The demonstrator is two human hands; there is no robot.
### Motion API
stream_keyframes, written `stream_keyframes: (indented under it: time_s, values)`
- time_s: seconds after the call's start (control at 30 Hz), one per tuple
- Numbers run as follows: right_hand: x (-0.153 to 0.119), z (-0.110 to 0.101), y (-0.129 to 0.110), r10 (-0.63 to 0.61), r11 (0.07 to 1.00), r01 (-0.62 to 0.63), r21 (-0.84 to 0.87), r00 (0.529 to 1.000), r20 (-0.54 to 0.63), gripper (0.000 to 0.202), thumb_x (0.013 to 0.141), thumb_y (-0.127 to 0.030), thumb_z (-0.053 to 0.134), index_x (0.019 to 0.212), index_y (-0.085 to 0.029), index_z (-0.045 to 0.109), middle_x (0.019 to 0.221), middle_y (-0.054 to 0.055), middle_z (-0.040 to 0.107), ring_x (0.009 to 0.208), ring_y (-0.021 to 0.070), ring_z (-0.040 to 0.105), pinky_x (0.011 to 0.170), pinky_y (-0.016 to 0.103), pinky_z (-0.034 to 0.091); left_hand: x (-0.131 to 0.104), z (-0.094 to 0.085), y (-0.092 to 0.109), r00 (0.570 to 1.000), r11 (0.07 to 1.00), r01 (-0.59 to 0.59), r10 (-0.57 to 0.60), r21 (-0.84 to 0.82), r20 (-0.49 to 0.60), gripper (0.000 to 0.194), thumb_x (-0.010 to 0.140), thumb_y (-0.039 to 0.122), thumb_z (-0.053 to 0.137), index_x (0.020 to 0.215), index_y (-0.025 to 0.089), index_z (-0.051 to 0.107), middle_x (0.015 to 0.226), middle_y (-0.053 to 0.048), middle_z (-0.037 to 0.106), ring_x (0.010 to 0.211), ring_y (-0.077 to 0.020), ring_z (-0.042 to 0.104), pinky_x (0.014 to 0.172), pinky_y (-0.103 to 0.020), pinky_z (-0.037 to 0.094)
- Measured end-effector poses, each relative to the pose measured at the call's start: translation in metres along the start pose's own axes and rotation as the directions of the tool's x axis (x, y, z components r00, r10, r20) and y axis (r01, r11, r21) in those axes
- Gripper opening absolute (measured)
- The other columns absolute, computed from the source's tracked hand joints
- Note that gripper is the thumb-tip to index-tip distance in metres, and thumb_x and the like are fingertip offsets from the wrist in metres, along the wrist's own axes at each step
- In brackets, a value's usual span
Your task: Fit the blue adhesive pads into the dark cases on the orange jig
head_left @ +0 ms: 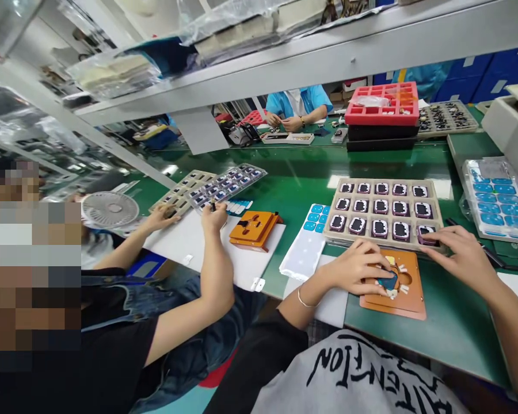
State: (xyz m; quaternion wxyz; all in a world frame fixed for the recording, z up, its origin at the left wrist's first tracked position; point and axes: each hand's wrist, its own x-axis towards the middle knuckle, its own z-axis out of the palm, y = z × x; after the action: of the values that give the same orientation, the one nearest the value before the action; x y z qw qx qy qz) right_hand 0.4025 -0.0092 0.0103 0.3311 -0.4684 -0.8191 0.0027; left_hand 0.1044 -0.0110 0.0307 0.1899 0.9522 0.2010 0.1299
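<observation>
Hands [362,269] at orange fixture [412,296] and beige tray [349,240].

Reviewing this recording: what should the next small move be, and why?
Probably the right hand should lift the purple-edged device from the near right corner of the tray: that hand is at it, while the left hand rests on a blue piece at the orange fixture. Whether it is being lifted or set down, one still can't settle.

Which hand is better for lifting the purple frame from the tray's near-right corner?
Probably the right hand: its fingers are at that purple frame in the tray. The left hand is farther away, at the blue piece over the orange plate.
</observation>
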Motion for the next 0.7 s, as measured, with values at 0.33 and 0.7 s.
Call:
stream_keyframes:
  time_s: [0.33, 0.7]
  values:
    - [0.004, -0.020, -0.034, 0.113, 0.943, -0.111, 0.313, 0.994, 0.012, 0.023, 0.092, -0.041, 0.065, 0.102, -0.021, 0.073, 0.082, 0.005, 0.069, 0.063, 0.0132, 0.058, 0.056, 0.025, 0.048, 0.002, 0.002, 0.001, 0.997, 0.994, -0.075, 0.076, -0.082, 0.012, 0.029, 0.085, 0.052, 0.067, 0.101, 0.029, 0.075, 0.119, -0.002, 0.073, 0.119, -0.0279, 0.055, 0.109, -0.044, 0.032]
    - [-0.005, 0.003, -0.035, -0.099, 0.924, 0.072, 0.375, 0.994, 0.053, 0.025, 0.088, -0.051, 0.065, 0.092, -0.028, 0.075, 0.081, 0.005, 0.075, 0.052, 0.0166, 0.067, 0.045, 0.020, 0.056, 0.001, 0.005, -0.006, 0.988, 0.982, -0.151, 0.149, 0.113, 0.029, 0.037, 0.088, 0.059, 0.061, 0.102, 0.028, 0.075, 0.117, 0.000, 0.073, 0.114, -0.0226, 0.058, 0.105, -0.041, 0.033]
